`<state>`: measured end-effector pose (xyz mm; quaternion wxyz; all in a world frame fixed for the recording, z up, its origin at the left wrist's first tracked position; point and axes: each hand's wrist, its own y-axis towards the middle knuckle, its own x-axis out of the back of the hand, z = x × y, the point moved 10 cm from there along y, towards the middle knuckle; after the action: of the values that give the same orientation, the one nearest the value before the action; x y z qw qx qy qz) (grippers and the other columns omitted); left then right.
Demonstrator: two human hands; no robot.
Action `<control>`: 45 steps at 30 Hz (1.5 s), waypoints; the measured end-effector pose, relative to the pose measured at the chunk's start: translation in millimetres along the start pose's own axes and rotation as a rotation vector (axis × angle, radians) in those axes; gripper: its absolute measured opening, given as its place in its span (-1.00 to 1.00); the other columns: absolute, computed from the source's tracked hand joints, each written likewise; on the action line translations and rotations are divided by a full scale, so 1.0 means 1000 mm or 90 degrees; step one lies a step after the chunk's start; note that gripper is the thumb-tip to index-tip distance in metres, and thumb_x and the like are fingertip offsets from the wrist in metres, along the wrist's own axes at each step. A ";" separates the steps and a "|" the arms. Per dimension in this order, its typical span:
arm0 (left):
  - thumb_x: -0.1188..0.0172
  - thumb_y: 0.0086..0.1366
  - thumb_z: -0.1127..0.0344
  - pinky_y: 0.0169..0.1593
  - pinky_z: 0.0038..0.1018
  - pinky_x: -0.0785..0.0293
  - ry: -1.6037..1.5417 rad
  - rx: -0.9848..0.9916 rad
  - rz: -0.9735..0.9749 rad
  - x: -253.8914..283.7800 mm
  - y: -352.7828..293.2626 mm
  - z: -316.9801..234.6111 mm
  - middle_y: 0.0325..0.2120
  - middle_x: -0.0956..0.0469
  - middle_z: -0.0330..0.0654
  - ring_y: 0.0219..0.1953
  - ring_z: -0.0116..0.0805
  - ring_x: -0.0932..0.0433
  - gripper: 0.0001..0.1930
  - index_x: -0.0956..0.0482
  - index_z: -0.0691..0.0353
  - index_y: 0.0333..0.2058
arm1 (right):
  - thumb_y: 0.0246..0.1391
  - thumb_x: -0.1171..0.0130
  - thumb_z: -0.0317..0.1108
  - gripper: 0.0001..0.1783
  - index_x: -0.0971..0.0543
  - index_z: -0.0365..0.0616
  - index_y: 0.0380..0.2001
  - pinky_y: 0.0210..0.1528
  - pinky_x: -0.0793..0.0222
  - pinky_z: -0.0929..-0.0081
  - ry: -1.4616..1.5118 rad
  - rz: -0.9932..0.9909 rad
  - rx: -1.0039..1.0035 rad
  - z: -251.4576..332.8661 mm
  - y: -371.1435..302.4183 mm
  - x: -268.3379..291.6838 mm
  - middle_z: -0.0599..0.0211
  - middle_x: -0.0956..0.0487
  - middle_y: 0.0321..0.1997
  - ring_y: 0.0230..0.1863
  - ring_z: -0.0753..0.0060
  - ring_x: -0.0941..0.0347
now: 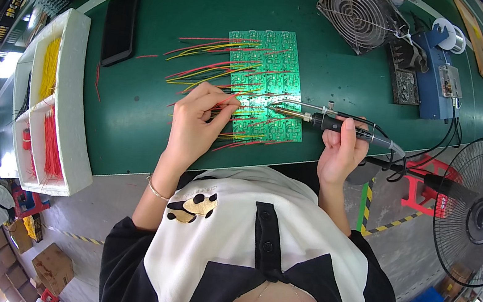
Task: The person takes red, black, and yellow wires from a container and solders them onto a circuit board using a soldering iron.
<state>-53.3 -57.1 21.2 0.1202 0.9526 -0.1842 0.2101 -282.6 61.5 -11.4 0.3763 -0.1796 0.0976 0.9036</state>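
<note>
A green circuit board panel (273, 62) lies on the table in front of me, with several red and yellow wires (203, 51) reaching out from it to the left. My right hand (344, 147) is closed round a soldering iron (327, 122). Its tip, with a thin metal feed tube (301, 104) beside it, is at the middle of the panel. At the panel's left edge my left hand (199, 120) is pinched on a red wire, close to the iron's tip. The fingertips hide part of that wire.
A white foam box (84, 152) with yellow and red wires stands left, near a black phone (120, 28). Back right are a metal-grilled fan (358, 18), a blue soldering station (433, 80) and a solder spool (452, 37). A black fan (482, 212) stands at the right.
</note>
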 end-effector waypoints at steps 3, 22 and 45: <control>-0.20 0.03 0.53 -0.68 -0.66 0.00 0.013 -0.021 0.009 0.000 0.001 -0.002 -0.51 -0.46 -0.26 -0.73 -0.68 -0.10 -0.89 -0.59 0.30 -0.40 | 0.13 0.06 -0.34 -0.81 -0.42 -0.26 -0.42 -0.62 0.08 0.68 -0.002 0.005 0.003 0.000 0.000 -0.001 0.54 -0.22 -0.68 -0.66 0.74 -0.04; -0.20 -0.04 0.57 -0.63 -0.69 0.04 0.011 -0.009 -0.017 0.002 0.000 -0.001 -0.51 -0.46 -0.31 -0.73 -0.71 0.00 -0.86 -0.60 0.28 -0.43 | 0.13 0.06 -0.33 -0.82 -0.40 -0.22 -0.44 -0.62 0.05 0.67 0.033 -0.002 -0.008 0.000 0.001 0.004 0.53 -0.22 -0.69 -0.67 0.72 -0.06; -0.11 0.09 0.53 -0.51 -0.62 -0.18 -0.039 -0.060 -0.019 0.004 -0.001 -0.006 -0.51 -0.46 -0.22 -0.59 -0.58 -0.25 -0.90 -0.58 0.33 -0.40 | 0.16 0.12 -0.28 -0.81 -0.35 -0.15 -0.47 -0.63 0.05 0.65 0.055 -0.010 0.025 0.010 0.001 0.003 0.52 -0.19 -0.71 -0.70 0.71 -0.02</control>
<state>-51.6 -55.2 27.6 0.1621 0.9546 -0.1833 0.1699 -287.6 65.6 -2.9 0.3825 -0.2120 0.1301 0.8898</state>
